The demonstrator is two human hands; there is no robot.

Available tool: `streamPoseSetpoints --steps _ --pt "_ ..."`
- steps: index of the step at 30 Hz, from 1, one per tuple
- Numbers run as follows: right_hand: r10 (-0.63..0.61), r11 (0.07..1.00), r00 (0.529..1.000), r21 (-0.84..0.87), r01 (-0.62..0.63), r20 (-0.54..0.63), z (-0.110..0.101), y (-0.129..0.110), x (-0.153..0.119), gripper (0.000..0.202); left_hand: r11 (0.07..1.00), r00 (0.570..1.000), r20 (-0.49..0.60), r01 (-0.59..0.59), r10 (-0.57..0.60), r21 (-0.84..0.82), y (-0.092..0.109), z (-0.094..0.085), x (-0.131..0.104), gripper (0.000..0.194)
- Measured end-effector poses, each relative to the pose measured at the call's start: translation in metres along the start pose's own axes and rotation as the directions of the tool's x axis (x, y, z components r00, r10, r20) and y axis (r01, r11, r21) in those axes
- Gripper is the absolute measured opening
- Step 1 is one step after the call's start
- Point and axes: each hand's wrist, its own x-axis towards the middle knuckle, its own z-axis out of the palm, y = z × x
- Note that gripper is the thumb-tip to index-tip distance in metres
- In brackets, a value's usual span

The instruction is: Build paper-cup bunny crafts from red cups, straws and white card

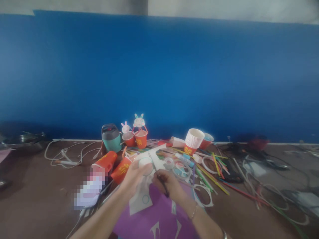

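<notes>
My left hand [136, 175] grips a sheet of white paper [157, 154] with a drawn circle near the thumb. My right hand [170, 184] is closed around the dark handles of a pair of scissors [163, 186], whose blades point up and left at the paper. Below my hands, white paper with a small blue circle [145, 199] hangs or lies over a purple sheet [132, 224]. Paper scraps [156, 229] rest on the purple sheet. A cut-out paper ring [208, 199] lies right of my right wrist.
Red paper cups [122, 170] lie to the left, near a teal bottle [111, 142]. Two cups with rabbit faces [139, 121] stand behind. A cup stack [194, 138], tape rolls [183, 170] and coloured sticks [211, 177] crowd the right. White cables [66, 154] trail at left.
</notes>
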Motion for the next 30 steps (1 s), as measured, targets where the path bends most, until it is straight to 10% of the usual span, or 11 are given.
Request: streamPoseSetpoints --steps 30 --pt "0.055 0.998 0.998 0.009 -0.055 -0.009 -0.004 0.02 0.004 0.033 0.997 0.993 0.102 -0.059 0.053 0.049 0.003 -0.009 0.005 0.023"
